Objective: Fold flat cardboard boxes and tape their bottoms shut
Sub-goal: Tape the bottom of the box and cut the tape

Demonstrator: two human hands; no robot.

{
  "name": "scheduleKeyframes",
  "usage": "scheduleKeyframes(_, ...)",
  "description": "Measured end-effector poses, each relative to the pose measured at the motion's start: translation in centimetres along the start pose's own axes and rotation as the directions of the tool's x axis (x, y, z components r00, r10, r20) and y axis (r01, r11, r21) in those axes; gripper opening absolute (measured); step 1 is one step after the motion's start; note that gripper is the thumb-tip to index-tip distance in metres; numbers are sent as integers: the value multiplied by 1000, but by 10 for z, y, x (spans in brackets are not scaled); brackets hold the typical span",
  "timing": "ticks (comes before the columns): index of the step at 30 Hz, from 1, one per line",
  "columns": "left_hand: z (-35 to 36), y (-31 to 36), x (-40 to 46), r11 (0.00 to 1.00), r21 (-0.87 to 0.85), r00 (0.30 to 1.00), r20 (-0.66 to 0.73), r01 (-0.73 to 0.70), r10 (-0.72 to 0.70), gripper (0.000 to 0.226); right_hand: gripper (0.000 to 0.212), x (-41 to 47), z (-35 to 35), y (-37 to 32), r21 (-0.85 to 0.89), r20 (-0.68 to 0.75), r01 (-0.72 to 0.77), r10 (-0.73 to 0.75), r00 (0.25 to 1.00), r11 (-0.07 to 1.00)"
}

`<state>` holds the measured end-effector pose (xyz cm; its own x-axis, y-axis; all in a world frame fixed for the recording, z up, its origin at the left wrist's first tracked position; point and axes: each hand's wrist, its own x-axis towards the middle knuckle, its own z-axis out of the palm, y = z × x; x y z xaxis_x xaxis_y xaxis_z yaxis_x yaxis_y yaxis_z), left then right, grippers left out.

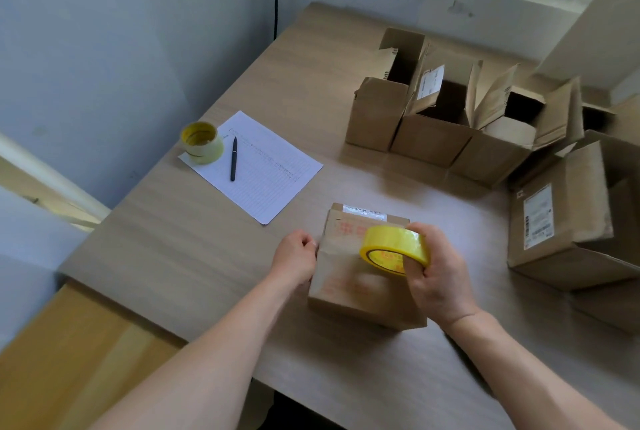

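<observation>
**Ana:** Right hand [438, 277] is wrapped round the yellow tape roll [394, 249], fingers through its core, holding it over the upturned bottom of the cardboard box [363, 277]. Left hand [294, 256] pinches the box's left edge with curled fingers.

**Ben:** Where does the box sit?

**Ana:** Near the front edge of the table [194, 256], about midway along it, closed flaps facing up.

**Ben:** How will it handle?

**Ana:** Light and hollow, I'd judge, so it will skid or cave in if pressed hard in the middle. Bracing a side wall near a corner, as the left hand does, looks right. The tape is probably sticky and thin; it could wrinkle if pulled slack.

**Ben:** Anything in the way?

**Ana:** Not close by. A row of finished boxes [433, 124] stands open-topped toward the far right corner, and one larger box [568, 221] lies at the right edge, near the right elbow's swing. A sheet of paper [263, 166] with a pen [233, 159] and a spare tape roll [202, 142] lies toward the left edge, well apart.
</observation>
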<state>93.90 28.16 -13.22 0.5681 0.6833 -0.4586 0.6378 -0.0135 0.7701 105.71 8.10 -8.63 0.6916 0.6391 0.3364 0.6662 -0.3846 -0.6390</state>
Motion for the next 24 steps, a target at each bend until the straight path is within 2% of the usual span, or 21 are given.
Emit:
scheduleKeyframes(4,2,8,0,969,246,1000,-13,13,-10,10,53,0,1,-1,-20,-5,20,-21,1000,1000)
scheduleKeyframes(5,0,8,1,967,251,999,-43,34,-24,19,54,1,1,0,-20,-7,15,-15,1000,1000)
scheduleKeyframes(7,-4,9,-1,995,100,988,-151,12,3,42,55,1,2,1,-27,-3,13,-13,1000,1000)
scheduleKeyframes(8,-3,12,-3,998,-27,979,-194,-65,58,42,55,0,1,1,-33,-1,16,-16,1000,999)
scheduleKeyframes(9,2,16,-6,981,-126,976,-175,-150,127,39,56,0,0,2,-39,3,21,-21,1000,999)
scheduleKeyframes(10,10,18,-11,966,-142,975,-95,-214,202,38,56,1,-1,4,-36,18,21,-20,1000,999)
scheduleKeyframes(12,23,12,-21,959,-42,956,80,-281,283,39,52,0,-2,2,36,89,-53,49,995,998)
scheduleKeyframes(13,25,8,-22,954,-5,948,111,-299,297,39,46,3,-5,1,139,142,-143,123,982,980)
scheduleKeyframes(14,26,7,-20,947,9,941,117,-321,318,39,37,8,-9,2,273,204,-260,209,956,926)
scheduleKeyframes(16,23,2,-19,939,34,935,110,-343,338,40,20,15,-24,6,501,339,-432,289,895,750)
scheduleKeyframes(18,22,1,-19,939,41,936,102,-342,336,40,20,20,-45,17,612,396,-508,321,860,607)
scheduleKeyframes(19,23,1,-19,940,33,937,100,-338,334,39,25,19,-57,22,609,394,-503,316,863,614)
scheduleKeyframes(20,23,2,-20,939,30,936,96,-342,338,38,32,19,-67,27,555,387,-476,295,874,682)
scheduleKeyframes(22,22,3,-22,935,39,932,95,-354,349,38,42,15,-83,39,247,370,-307,203,907,919)
scheduleKeyframes(23,22,4,-22,935,40,933,94,-352,347,38,42,13,-86,45,53,372,-202,168,913,978)
scheduleKeyframes(24,21,4,-23,936,39,935,92,-349,344,38,40,9,-86,49,-95,365,-132,158,918,987)
